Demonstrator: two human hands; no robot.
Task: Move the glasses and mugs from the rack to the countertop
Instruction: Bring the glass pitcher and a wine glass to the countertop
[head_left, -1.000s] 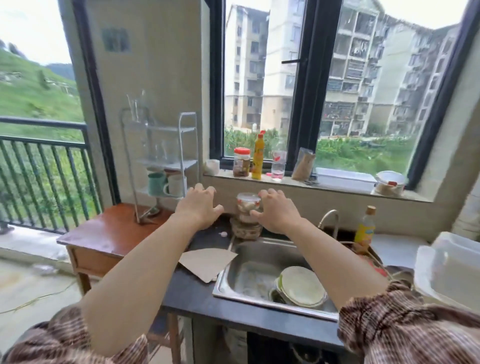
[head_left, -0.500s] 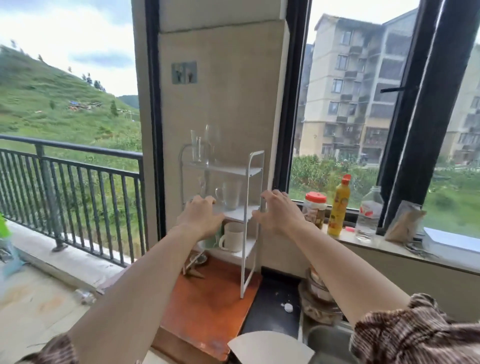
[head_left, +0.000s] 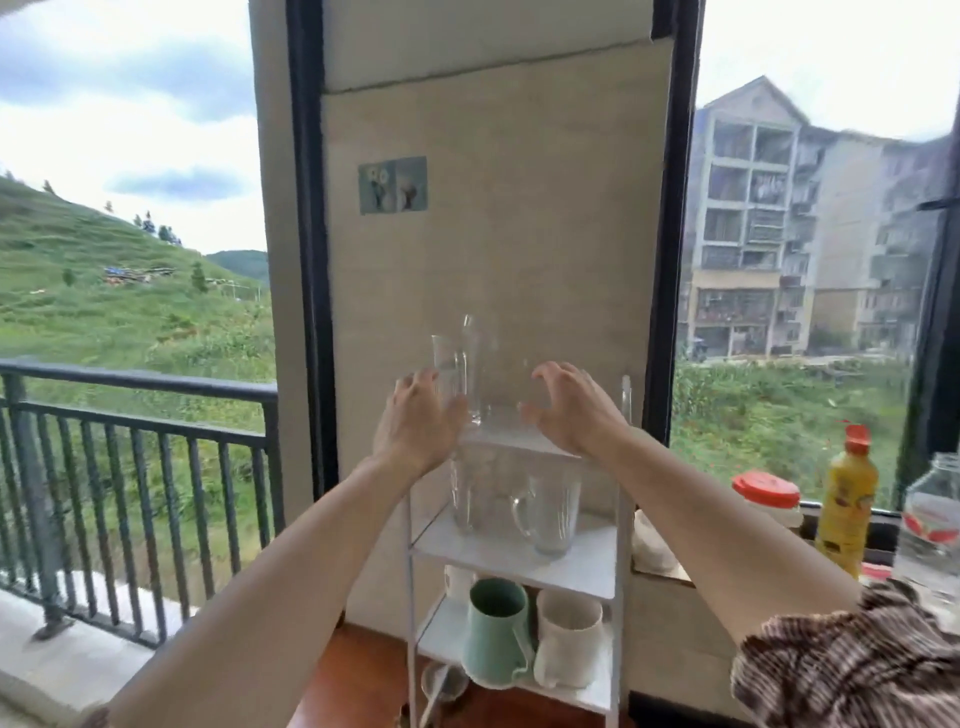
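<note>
The white rack (head_left: 618, 525) stands on a reddish wooden top against the wall. Its top shelf holds clear tall glasses (head_left: 457, 374). The middle shelf holds a glass mug (head_left: 550, 512) with a handle and another clear glass (head_left: 467, 493) beside it, both apparently empty. The bottom shelf carries a green mug (head_left: 496, 631), a white mug (head_left: 569, 644) touching it, and another white one partly hidden behind.

Both hands are up at the top shelf: the left hand (head_left: 415, 423) is just at the glasses, fingers spread, not closed on anything; the right hand (head_left: 574, 408) is open too, fingers curled, empty.

Half a second ago the hands were lower, at the middle shelf.
</note>
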